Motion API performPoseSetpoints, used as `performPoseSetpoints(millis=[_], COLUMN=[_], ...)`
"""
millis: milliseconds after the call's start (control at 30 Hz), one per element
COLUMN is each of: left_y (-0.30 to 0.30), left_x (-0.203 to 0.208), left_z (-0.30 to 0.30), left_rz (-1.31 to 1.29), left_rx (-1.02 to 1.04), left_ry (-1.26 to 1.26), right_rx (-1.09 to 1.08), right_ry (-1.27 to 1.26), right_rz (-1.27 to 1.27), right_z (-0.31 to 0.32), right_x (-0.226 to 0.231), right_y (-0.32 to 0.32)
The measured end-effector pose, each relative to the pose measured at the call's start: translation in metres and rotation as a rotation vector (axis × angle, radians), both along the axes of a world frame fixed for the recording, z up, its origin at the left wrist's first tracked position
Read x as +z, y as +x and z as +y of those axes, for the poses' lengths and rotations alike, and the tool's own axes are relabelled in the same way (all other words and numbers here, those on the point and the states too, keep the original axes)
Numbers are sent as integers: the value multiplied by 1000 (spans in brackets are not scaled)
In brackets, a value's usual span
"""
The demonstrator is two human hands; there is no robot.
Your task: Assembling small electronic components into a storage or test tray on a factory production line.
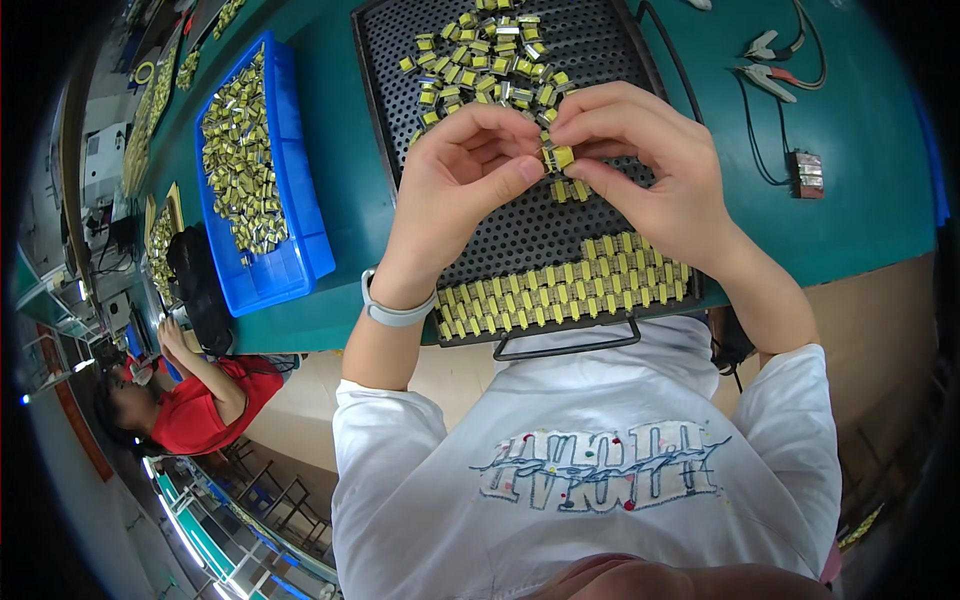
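Note:
Between my two hands is a small yellow-taped transformer (557,158), held up over a black perforated tray (500,235). My left hand (468,165) pinches its left side with thumb and fingertips. From the other side, the thumb and fingers of my right hand (650,155) close on it. Just below lie a few more transformers (572,190). Neat, tightly packed rows of transformers (560,290) fill the tray's near end. At its far end is a loose heap of the same parts (490,60), partly hidden by my fingers.
Left of the tray stands a blue bin (318,250) of loose transformers. On the right, clip leads (770,80) and a small block with wires (806,175) lie on the green tabletop (860,200). A wire handle (570,350) juts from the tray's near edge. A person in red (215,405) works at left.

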State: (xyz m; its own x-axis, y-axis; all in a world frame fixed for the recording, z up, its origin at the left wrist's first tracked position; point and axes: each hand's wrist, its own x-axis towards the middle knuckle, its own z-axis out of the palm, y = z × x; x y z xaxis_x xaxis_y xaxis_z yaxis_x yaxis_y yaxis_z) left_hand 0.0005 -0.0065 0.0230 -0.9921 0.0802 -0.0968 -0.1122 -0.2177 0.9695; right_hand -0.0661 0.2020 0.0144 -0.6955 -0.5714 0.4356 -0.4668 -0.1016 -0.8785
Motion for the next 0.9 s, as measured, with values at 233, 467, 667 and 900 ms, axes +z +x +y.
performPoseSetpoints(millis=[233,467,667,900], left_y=[1,3,3,2], left_x=[-1,0,2,-2], left_z=[3,7,10,10], left_rz=[-17,-19,19,29], left_rx=[-18,-28,-3,-1], left_ry=[-8,42,-31,-61], right_rx=[-1,-87,-123,-117], right_ry=[-6,64,67,125], right_rz=[-35,233,358,489], right_z=[0,-3,-5,-6], right_x=[0,0,-3,-5], right_y=[0,2,4,4])
